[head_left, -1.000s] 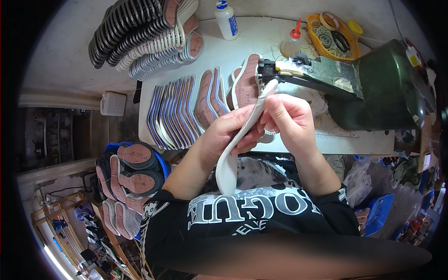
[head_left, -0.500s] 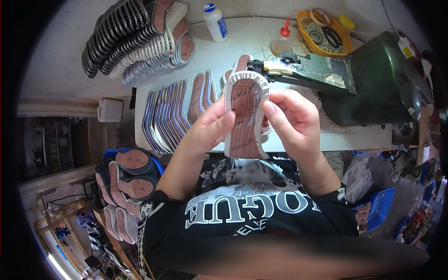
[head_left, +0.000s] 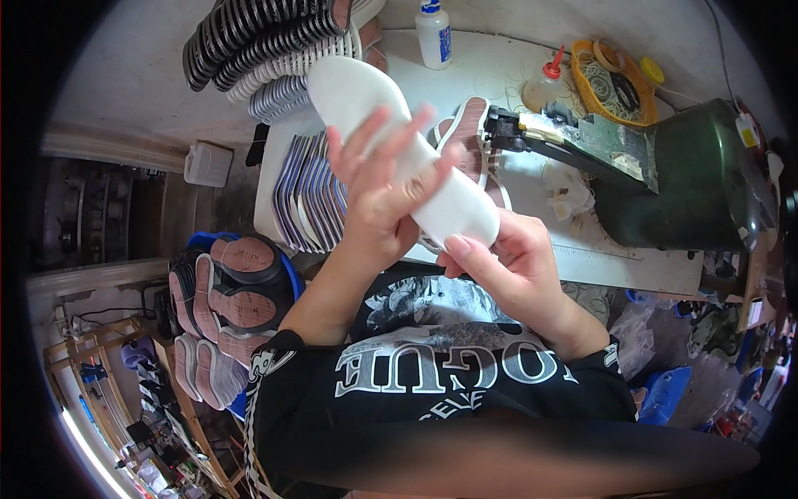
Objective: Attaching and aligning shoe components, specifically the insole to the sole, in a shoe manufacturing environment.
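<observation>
Above the worktable [head_left: 598,237] I hold up a shoe insole [head_left: 357,87] with its smooth white face showing, tilted from upper left to lower right. My right hand [head_left: 515,262] pinches its lower right end, thumb on the white face. Across its middle lies my left hand [head_left: 382,187], fingers spread and slightly blurred, touching or passing just over it. Behind the held piece, more insoles [head_left: 472,150] with brown faces and white rims lie by the tip of a narrow metal arm [head_left: 573,141]. A row of insoles [head_left: 307,200] stands on edge at the table's left.
Bundled insoles [head_left: 274,46] are piled at the far left. A white bottle [head_left: 433,37], a red-tipped squeeze bottle [head_left: 543,87] and a yellow basket [head_left: 644,112] of bands stand at the back. A large dark green object [head_left: 690,183] is at right; stacked insoles [head_left: 241,308] are at lower left.
The insole has been turned from its brown face to its white face and tilted to the left. My left hand's fingers have spread from a grip; my right hand has moved lower along the insole.
</observation>
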A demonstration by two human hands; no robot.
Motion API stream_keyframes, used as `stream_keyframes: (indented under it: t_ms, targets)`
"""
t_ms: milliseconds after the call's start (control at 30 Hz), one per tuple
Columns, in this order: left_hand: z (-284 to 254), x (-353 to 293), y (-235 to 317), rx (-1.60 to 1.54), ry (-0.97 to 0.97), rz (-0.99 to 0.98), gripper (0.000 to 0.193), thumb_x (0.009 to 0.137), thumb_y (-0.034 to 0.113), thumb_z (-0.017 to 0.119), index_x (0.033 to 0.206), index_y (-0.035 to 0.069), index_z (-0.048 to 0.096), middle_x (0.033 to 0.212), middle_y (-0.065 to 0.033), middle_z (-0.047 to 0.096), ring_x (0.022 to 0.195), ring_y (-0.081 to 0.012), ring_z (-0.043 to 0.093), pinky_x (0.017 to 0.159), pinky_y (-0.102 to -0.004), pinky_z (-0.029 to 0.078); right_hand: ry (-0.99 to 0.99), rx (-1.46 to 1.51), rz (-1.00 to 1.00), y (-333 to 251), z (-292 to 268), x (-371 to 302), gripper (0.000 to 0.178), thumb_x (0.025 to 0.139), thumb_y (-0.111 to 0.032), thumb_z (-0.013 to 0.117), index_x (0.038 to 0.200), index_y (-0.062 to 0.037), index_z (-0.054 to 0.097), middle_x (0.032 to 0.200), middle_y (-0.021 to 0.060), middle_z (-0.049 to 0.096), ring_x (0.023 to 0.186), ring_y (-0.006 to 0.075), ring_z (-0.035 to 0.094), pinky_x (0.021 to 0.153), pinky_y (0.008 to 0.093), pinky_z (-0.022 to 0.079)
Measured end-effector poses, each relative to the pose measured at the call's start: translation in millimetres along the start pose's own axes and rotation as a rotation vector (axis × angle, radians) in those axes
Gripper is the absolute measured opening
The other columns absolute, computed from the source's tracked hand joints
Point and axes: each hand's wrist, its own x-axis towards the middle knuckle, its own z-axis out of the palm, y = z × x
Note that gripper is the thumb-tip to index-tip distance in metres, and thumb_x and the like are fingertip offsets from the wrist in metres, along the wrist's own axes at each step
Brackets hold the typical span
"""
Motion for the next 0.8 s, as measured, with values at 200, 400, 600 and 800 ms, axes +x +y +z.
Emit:
stream_keyframes:
  t_ms: [200,400,600,800]
  targets:
    - [12.5,-11.2,5.9,-1.21,0.35,-0.785,0.067,0.094,0.044,0.044,0.142,0.001,0.027,0.128,-0.0185,0.049,0.127,-0.0327,0.041,0.111,-0.0465,0.022,0.14,-0.613,-0.48,22.1,3.7,10.6,0.012,0.081,-0.005,0.067,0.09,0.0016,0.063,0.071,0.0108,0.062,0.062,0.0224,0.062,0.055,0.0305,0.048]
    - [23.2,-7.4,20.4,-1.731,0.303,-0.917,0.065,0.091,0.065,0.035,0.114,0.005,0.047,0.062,0.0026,0.038,0.06,-0.0094,0.036,0.06,-0.0258,0.034,0.162,-0.682,-0.548,27.8,13.6,15.1,0.036,0.068,-0.015,0.08,0.095,0.0013,0.061,0.079,0.0118,0.061,0.067,0.0261,0.061,0.06,0.0335,0.049]
    - [27.6,-5.7,22.9,-1.723,0.254,-0.863,0.058,0.095,0.059,0.035,0.111,0.004,0.049,0.059,0.0024,0.039,0.051,-0.0077,0.037,0.047,-0.0204,0.031,0.014,0.25,0.038,16.6,8.5,8.0,0.024,0.084,-0.014,0.071,0.099,0.001,0.06,0.091,0.0031,0.06,0.086,0.0093,0.058,0.075,0.0246,0.047]
    - [24.1,-1.8,22.0,-1.585,0.239,-0.791,0.038,0.096,0.041,0.051,0.106,0.005,0.049,0.059,0.0027,0.039,0.049,-0.0034,0.035,0.045,-0.0196,0.03,-0.091,0.508,0.263,17.1,2.0,13.1,0.016,0.091,-0.011,0.063,0.1,0.0008,0.059,0.093,0.0032,0.062,0.086,0.009,0.059,0.08,0.0236,0.047]
